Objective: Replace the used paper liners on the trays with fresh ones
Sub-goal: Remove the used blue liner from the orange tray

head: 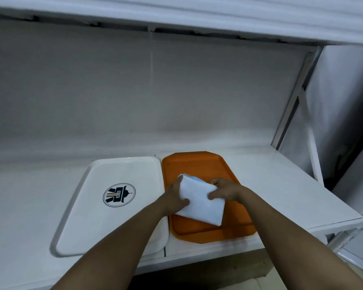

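An orange tray [194,164] lies on the white counter, and a white tray [113,172] with a round black logo lies just left of it, edges nearly touching. Over the orange tray I hold a folded white paper liner [201,203] with a pale blue edge at its far side. My left hand [175,196] grips the liner's left edge, thumb on top. My right hand [224,189] pinches its right edge between thumb and fingers. The liner hides the middle of the orange tray.
The white counter [281,185] runs left and right of the trays and ends at a front edge near me. A grey back wall rises behind, with a shelf overhead. A white metal frame [298,97] stands at the right.
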Demonstrator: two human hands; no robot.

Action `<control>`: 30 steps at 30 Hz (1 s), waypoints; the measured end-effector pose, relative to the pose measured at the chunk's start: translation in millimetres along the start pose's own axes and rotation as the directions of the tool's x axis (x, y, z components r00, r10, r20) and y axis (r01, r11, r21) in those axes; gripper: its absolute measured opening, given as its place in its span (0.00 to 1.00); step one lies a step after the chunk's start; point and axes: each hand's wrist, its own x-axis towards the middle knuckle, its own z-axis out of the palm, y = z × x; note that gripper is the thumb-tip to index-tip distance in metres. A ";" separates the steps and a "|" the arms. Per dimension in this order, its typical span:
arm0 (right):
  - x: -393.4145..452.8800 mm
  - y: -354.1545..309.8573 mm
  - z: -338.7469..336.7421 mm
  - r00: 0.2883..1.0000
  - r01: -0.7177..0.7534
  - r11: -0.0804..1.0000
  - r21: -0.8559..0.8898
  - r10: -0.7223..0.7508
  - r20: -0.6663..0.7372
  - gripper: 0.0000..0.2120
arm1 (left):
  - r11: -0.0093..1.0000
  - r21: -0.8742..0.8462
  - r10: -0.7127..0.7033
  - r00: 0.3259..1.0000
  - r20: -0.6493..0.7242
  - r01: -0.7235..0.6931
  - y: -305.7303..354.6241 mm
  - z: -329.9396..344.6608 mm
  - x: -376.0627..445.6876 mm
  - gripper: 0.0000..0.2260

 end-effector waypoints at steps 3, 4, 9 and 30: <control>-20.0 -11.7 -5.1 0.994 0.059 0.995 0.080 -0.051 -0.097 0.10 | 0.989 -0.140 -0.051 0.996 -0.075 0.040 11.0 -12.4 -15.8 0.49; -28.2 -15.5 -6.5 0.989 0.086 0.988 0.128 -0.069 -0.132 0.10 | 0.978 -0.192 -0.104 0.988 -0.112 0.081 14.5 -16.6 -21.7 0.48; -70.7 -34.1 -3.8 0.972 0.163 0.910 0.382 -0.080 -0.223 0.10 | 0.750 -0.629 -0.352 0.929 -0.117 0.205 22.2 -36.1 -51.7 0.46; -162.6 -102.8 119.6 0.977 0.159 0.636 0.755 -0.211 -0.028 0.19 | 0.557 -0.825 -0.156 0.988 0.012 0.098 0.4 -54.4 -199.8 0.13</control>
